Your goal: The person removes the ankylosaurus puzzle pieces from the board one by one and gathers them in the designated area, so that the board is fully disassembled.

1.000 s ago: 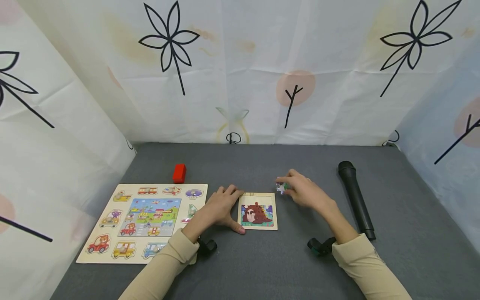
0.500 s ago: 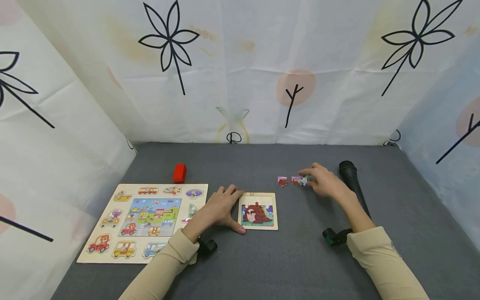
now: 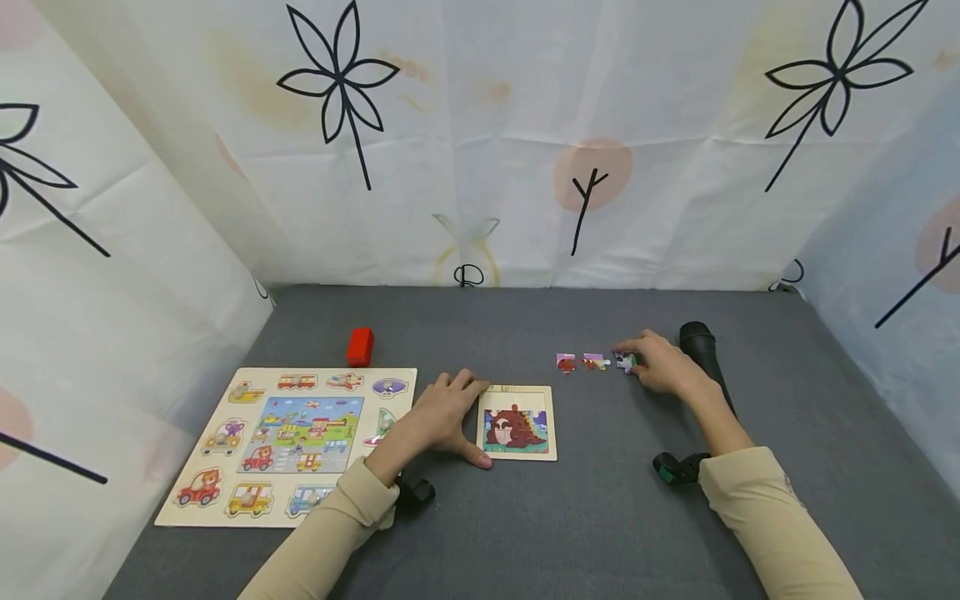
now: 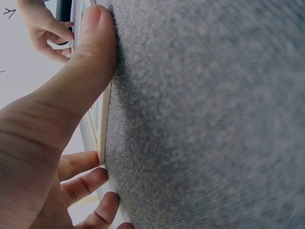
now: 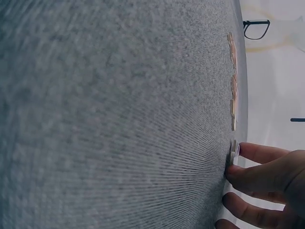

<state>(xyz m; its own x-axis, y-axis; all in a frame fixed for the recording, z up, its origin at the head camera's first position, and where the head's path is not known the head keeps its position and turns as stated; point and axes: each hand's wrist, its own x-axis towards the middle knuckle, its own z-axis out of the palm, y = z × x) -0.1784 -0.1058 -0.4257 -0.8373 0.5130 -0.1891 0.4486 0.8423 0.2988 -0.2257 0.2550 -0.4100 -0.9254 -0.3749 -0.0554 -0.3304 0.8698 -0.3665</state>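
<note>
My left hand [image 3: 445,417] rests at the left side of a small square wooden jigsaw puzzle [image 3: 517,457]. Its thumb [image 4: 97,43] lies at the near corner and a fingertip touches the far corner, holding the board between them. Inside the frame is a brown spiky animal picture, with a bare strip along the top. My right hand [image 3: 660,364] pinches a purple and white jigsaw piece [image 3: 624,362] by thumb and forefinger, low at the table. Left of it lie a pink and red piece [image 3: 566,362] and another jigsaw piece [image 3: 595,362], in a row.
A large wooden vehicle puzzle board [image 3: 225,417] lies at the left, partly under my left forearm. A red block [image 3: 360,347] stands behind it. The black microphone [image 3: 698,343] lies just beyond my right hand, partly hidden. White patterned cloth [image 3: 487,100] walls the grey table.
My right hand has moved right and slightly away with the piece, uncovering two other pieces in the row. The gap beside the pinched piece has widened. The left hand stays put.
</note>
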